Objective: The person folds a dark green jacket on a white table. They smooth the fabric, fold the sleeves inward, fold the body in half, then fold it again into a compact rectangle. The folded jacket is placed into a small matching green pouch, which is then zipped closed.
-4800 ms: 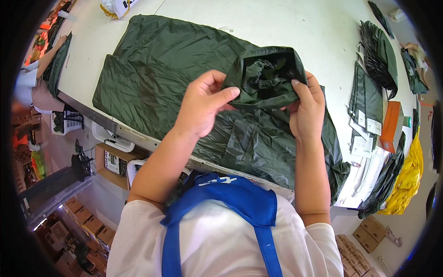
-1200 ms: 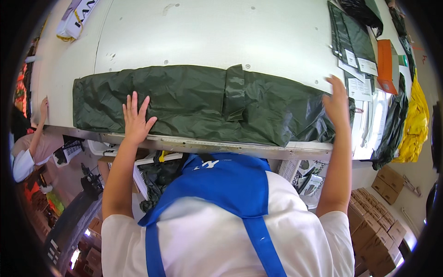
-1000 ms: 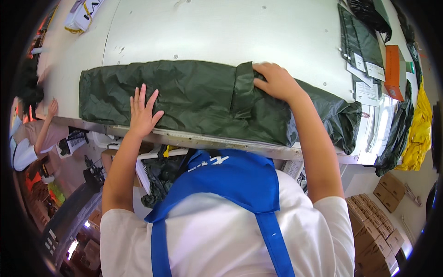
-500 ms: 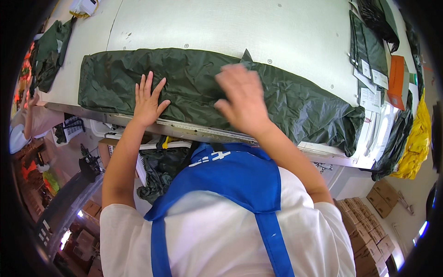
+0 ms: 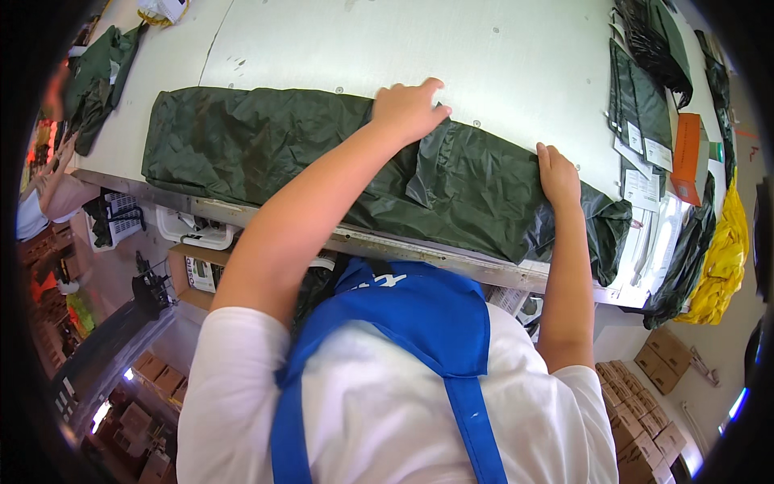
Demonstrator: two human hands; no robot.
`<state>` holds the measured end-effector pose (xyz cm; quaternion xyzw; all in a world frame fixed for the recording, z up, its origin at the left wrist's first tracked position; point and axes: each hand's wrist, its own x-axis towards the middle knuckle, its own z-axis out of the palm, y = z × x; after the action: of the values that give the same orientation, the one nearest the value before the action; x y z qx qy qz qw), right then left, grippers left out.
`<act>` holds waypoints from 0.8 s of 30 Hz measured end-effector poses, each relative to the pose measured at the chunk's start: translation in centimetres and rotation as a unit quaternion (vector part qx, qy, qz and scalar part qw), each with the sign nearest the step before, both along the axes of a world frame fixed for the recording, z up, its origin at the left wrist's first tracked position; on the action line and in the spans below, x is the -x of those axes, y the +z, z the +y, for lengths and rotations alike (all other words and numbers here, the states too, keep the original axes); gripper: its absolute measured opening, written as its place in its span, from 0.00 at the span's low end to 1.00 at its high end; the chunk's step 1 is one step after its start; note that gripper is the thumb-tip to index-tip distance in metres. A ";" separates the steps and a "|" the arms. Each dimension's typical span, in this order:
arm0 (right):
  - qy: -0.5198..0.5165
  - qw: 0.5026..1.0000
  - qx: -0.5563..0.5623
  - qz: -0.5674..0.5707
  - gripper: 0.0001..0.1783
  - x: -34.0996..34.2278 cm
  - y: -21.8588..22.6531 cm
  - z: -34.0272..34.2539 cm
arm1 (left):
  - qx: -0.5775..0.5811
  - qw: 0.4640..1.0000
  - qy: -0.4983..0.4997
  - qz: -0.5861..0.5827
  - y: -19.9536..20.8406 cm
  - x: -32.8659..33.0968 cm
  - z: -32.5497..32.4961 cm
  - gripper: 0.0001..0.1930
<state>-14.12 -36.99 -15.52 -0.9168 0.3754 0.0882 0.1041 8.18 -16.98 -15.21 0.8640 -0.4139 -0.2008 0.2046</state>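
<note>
A long strip of folded, wrinkled dark green shiny fabric (image 5: pixel 266 145) lies across the work table near its front edge. My left hand (image 5: pixel 407 111) reaches across to the strip's far edge. Its forefinger and thumb are apart, with bare table showing between them; the other fingers are partly hidden. Beside it, a pointed flap (image 5: pixel 430 165) hangs toward me over the strip. Farther right, my right hand (image 5: pixel 558 176) is closed over the far edge of the fabric, fingers together. What lies under its palm is hidden. The strip's right end (image 5: pixel 609 230) is crumpled.
Flat dark green packets (image 5: pixel 642 97) with white labels lie at the right, beside an orange box (image 5: pixel 687 157) and yellow plastic (image 5: pixel 713 266). Dark green fabric (image 5: pixel 103 85) sits at the far left, near another person's arm (image 5: pixel 60 181). An open cardboard box (image 5: pixel 189 274) stands below the table's edge.
My left hand has moved right to the strip's far edge, and my right hand has shifted right. The flap that pointed away from me now lies folded toward me.
</note>
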 end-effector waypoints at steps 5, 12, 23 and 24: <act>-0.003 0.999 0.040 -0.033 0.23 0.0 1.2 0.2 | 0.092 0.973 0.094 0.189 -2.0 -1.8 -0.5 0.06; 0.066 0.967 0.145 -0.198 0.30 -3.6 1.2 6.5 | 0.090 0.974 0.051 -0.201 -0.5 1.3 6.3 0.18; 0.221 0.971 0.025 -0.087 0.38 -5.0 -2.2 19.9 | 0.157 0.717 0.678 -0.041 -5.0 -8.8 35.1 0.39; 0.222 0.970 0.029 -0.096 0.38 -5.1 -2.3 19.9 | 0.226 0.642 0.733 0.013 -4.3 -9.7 35.6 0.43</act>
<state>-9.01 -17.12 -17.84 -0.9839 0.1536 0.0096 0.0906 17.88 18.58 -19.56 0.8090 0.3248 0.1028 0.4789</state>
